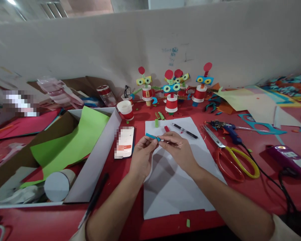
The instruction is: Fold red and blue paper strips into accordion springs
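Both hands meet over a white sheet (175, 190), pinching a small blue paper strip (152, 136) between the fingertips. My left hand (145, 152) has its closed fingers on the strip from the left. From the right, my right hand (178, 147) pinches the same strip near its right end; the fingers partly hide that end. Just beyond the hands lie a short red folded paper piece (167, 129), a green folded paper piece (157, 123) and a black pen (185, 131).
Scissors (225, 147), a blue glue gun (228, 130) with cable and a purple device (291, 162) lie right. A phone (124, 142), paper cups (125, 110) and an open box (95, 167) with green paper stand left. Several paper-cup robot figures (171, 103) line the back.
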### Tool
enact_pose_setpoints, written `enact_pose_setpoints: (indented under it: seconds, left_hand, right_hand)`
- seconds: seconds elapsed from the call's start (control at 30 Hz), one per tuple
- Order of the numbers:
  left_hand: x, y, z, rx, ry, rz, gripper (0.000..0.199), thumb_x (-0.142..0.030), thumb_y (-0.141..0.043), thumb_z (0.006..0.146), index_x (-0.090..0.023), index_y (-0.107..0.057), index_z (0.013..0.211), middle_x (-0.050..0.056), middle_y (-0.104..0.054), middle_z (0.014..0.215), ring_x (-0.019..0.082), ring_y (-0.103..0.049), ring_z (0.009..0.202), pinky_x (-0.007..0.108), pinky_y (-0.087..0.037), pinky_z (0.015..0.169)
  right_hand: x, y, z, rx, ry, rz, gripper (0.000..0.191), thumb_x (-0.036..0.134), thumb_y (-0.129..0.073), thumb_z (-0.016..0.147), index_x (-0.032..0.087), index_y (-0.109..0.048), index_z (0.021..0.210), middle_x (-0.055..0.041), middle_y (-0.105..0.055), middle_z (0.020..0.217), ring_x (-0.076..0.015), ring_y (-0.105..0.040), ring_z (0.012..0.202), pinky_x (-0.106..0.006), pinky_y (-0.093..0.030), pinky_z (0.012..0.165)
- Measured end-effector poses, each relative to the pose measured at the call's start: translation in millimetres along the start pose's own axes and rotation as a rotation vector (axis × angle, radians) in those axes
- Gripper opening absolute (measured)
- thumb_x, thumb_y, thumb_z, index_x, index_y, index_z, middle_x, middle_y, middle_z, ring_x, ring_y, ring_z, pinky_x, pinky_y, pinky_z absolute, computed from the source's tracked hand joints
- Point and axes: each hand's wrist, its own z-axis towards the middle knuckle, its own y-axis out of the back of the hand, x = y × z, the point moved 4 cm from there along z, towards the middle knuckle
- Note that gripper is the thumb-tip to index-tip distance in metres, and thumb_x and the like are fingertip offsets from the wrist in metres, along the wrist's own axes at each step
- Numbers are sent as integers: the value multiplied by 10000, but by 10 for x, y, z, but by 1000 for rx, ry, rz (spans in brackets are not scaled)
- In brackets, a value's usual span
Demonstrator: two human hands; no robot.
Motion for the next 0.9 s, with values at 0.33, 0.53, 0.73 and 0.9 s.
enact_pose_setpoints:
  seconds: [0.33, 0.53, 0.73, 0.9]
  left_hand:
    - [-45, 0, -16, 4, -54, 69, 125, -166, -782, 582, -196, -677, 642, -26, -651, 708, 104, -584, 739, 244, -447, 778]
    - [-129, -18, -76, 17, -260, 373, 62, -195, -737, 679, -211, -690, 717, -15, -654, 727, 132, -575, 747, 254, -448, 759]
    - [-188, -49, -124, 38, -357, 488, 124, -178, -739, 685, -217, -685, 790, -1, -662, 788, 142, -598, 775, 248, -463, 740]
    - [-174, -31, -106, 85, -402, 473, 155, -179, -737, 696, -210, -690, 840, 5, -672, 824, 144, -619, 801, 260, -485, 755]
  right_hand:
    - [98, 10, 9, -42, 20, 5, 130, 225, -717, 737, 309, -760, 826, -14, -672, 849, -184, -604, 826, -327, -469, 722]
    - [122, 34, -16, -46, 13, -74, 89, 225, -651, 793, 270, -729, 792, -4, -704, 802, -185, -618, 782, -329, -466, 744]
    - [224, 62, -17, -14, 128, -185, 120, 175, -621, 805, 257, -708, 798, -7, -690, 804, -180, -611, 786, -315, -460, 743]
    - [163, 73, 33, 29, 23, -106, 93, 210, -628, 793, 237, -714, 817, -5, -706, 806, -172, -630, 784, -304, -476, 732]
